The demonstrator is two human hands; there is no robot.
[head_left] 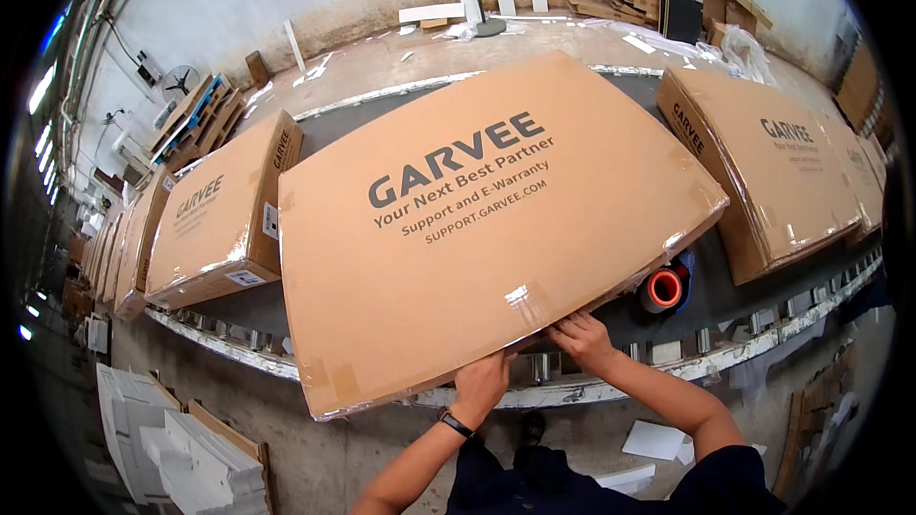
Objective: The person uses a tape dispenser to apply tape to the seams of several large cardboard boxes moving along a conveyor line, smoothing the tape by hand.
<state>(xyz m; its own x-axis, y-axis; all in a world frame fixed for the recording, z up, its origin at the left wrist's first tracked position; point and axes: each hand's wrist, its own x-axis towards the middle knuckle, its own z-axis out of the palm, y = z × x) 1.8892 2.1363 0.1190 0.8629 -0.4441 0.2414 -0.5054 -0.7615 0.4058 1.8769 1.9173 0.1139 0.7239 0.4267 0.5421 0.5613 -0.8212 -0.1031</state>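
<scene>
Large flat cardboard box (487, 229) fills frame centre, lying on the roller conveyor (668, 362), near edge overhanging toward the person. Left hand (480, 383) is curled under the near edge at lower centre, fingers hidden beneath, so grip cannot be told. Right hand (584, 339) is pressed on the taped seam, fingers bent, nothing visibly held. Tape should be smoothed flat along the seam, box kept steady. Orange-cored tape roll (664, 288) is partly hidden behind the box corner. Neighbouring boxes (224, 215) are cut off at left.
</scene>
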